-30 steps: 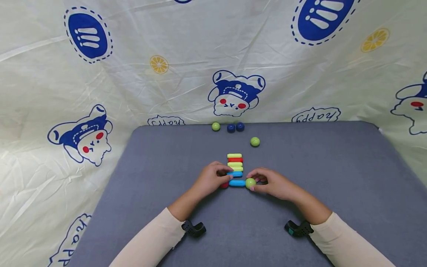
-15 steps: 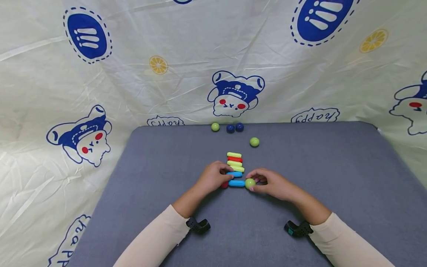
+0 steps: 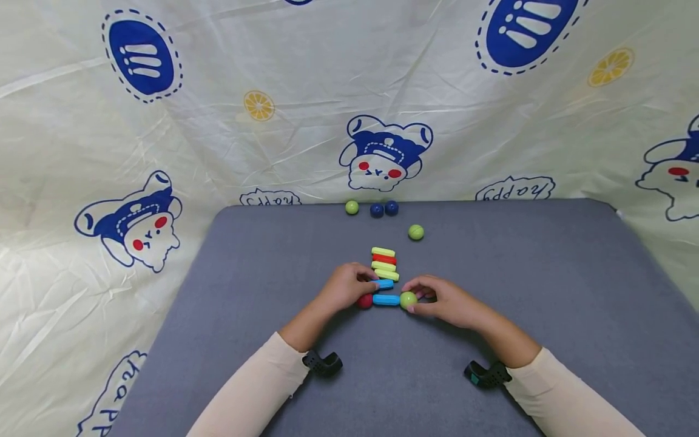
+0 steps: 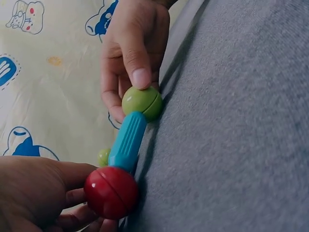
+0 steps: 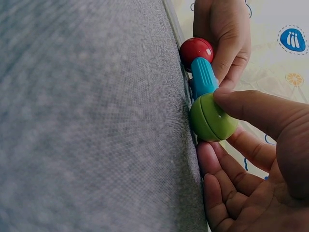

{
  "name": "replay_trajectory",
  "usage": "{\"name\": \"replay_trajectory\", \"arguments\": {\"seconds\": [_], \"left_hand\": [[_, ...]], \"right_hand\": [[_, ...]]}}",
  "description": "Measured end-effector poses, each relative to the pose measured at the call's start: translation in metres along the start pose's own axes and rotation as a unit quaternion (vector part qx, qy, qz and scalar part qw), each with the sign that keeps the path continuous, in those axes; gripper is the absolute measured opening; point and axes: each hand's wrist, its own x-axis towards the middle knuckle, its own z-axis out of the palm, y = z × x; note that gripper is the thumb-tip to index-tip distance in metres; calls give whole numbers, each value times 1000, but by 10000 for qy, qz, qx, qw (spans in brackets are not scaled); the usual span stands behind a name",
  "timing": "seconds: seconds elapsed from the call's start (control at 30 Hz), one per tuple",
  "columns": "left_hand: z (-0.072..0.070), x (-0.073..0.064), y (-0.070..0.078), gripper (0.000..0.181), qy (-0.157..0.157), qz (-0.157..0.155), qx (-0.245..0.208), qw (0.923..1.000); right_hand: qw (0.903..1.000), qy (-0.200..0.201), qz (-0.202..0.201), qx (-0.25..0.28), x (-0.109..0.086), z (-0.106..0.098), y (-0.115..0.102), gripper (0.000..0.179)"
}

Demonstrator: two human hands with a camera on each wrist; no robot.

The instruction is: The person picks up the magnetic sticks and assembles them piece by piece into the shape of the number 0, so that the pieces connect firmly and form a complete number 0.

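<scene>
My right hand [image 3: 448, 302] pinches a green ball [image 3: 408, 300] between thumb and fingers. A ribbed blue stick [image 3: 386, 300] lies against that ball, and its other end meets a red ball [image 3: 364, 301], so the three form a short row. The right wrist view shows the thumb on the green ball [image 5: 212, 118]. Just beyond the row, my left hand [image 3: 345, 288] pinches the left end of a second blue stick [image 3: 385, 284]. In the left wrist view the red ball [image 4: 111, 192] hides part of the left fingers.
Beyond the second blue stick lie a slanted yellow stick [image 3: 386, 275], a red stick [image 3: 384, 260] and more yellow ones. Another green ball [image 3: 416, 232] sits farther back. Two dark blue balls [image 3: 391, 208] and a green ball [image 3: 352, 207] stand at the grey table's [image 3: 519, 255] far edge.
The second blue stick has shifted slightly left with my left hand, uncovering more of the red ball. The nearest yellow stick has turned to a slant. My right hand stays on the green ball.
</scene>
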Motion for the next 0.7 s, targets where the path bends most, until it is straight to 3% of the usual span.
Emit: {"name": "replay_trajectory", "arguments": {"seconds": [0.23, 0.37, 0.57, 0.7], "left_hand": [[-12, -4, -7, 16, 249, -161, -557, 9980], [-19, -9, -12, 17, 357, -220, -1046, 9936], [-25, -19, -20, 24, 515, -253, -1430, 9881], [-28, -28, -23, 26, 467, -518, -1792, 9813]], "right_hand": [[10000, 14, -33, -50, 2, 0, 1, 31], [10000, 29, -81, -18, 2, -1, 1, 31], [10000, 48, -64, -51, 1, -1, 1, 31], [10000, 66, -34, -31, 1, 0, 1, 31]]}}
